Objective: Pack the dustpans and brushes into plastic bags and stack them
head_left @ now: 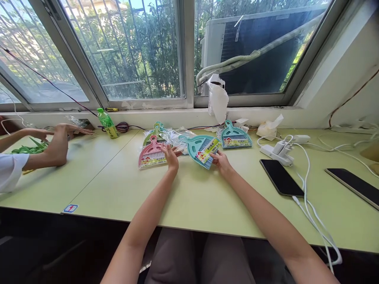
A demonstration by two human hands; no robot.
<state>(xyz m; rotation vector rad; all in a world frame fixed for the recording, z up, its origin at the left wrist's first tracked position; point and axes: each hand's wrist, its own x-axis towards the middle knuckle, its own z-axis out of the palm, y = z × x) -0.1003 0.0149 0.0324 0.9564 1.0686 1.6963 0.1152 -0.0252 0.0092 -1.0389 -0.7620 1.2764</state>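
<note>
At the far left, another person's hands point(69, 130) reach over green leaves point(31, 147) on the table point(112, 189). Next comes a green bottle point(107, 123), standing near the back edge with a coil of dark cable point(122, 127) just beside it. Then a pink dustpan set point(153, 153) lies in front of a green dustpan set point(154, 134), with crumpled clear plastic point(174, 136) to their right. The left hand point(171, 157) is open, fingers spread, at the pink set's right side; whether it touches the wrapping is unclear. The held teal dustpan set point(203, 150) is tilted between the hands, its handle toward the left and its bristle end toward the right hand point(222, 162), which grips the lower right edge by the label. Close behind on the right lies a second teal set point(236, 136), with crumpled tissue point(270, 128) beyond it. Farther right are a white power strip point(276, 154) with cables, a black phone point(281, 177) and another phone point(355, 185).
</note>
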